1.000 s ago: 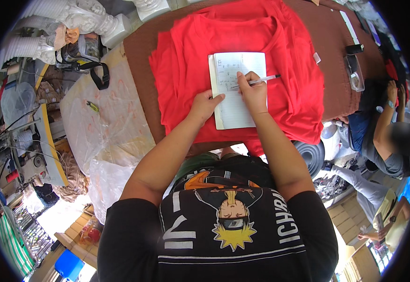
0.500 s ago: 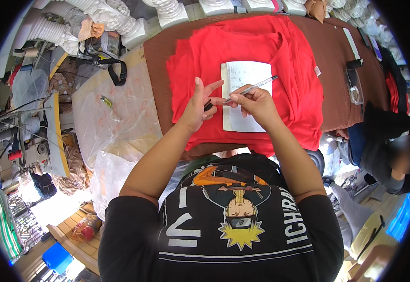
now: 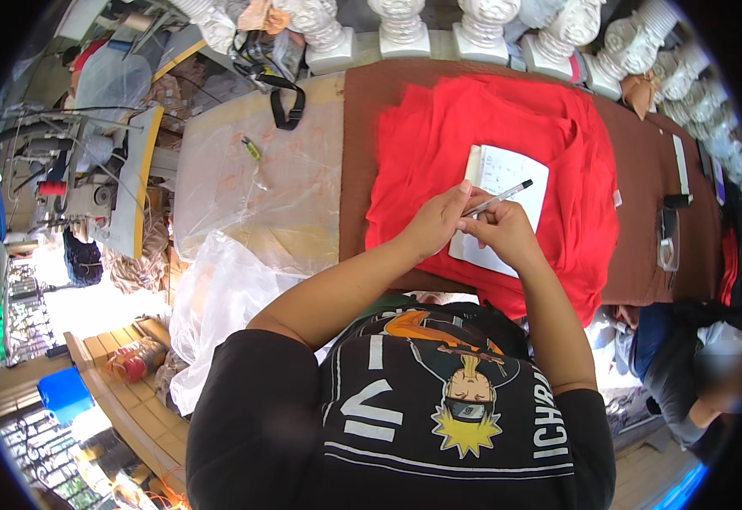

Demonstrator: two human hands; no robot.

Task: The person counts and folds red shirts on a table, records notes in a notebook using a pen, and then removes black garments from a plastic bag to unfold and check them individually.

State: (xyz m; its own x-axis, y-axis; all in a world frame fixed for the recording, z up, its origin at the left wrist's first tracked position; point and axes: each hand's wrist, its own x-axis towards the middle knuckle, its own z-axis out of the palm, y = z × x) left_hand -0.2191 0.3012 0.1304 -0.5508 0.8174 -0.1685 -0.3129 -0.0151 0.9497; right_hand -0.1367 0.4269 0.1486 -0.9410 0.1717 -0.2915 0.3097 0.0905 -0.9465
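A white-paged notebook [image 3: 520, 170] with handwriting lies open on a pile of red cloth [image 3: 417, 153]. Above its page, my right hand [image 3: 505, 234] pinches a clear pen [image 3: 507, 194], slanted with its dark end up and to the right. My left hand [image 3: 435, 223] is closed at the pen's lower end, against the right hand's fingertips. Its thumb points up, and most of its fingers are hidden, so what it holds does not show.
The brown-covered table [image 3: 362, 127] carries a clear plastic sheet [image 3: 243, 200] with a green lighter-like item [image 3: 252, 149]. Eyeglasses [image 3: 667, 246] lie on the right. White carved balusters [image 3: 400, 25] line the far edge. A sewing machine [image 3: 90, 195] stands left; another person [image 3: 685, 374] sits at right.
My left hand, spread before with a small black piece in its fingers, has closed in against the right hand and pen. The whole view has shifted, with the scene now lower and further right.
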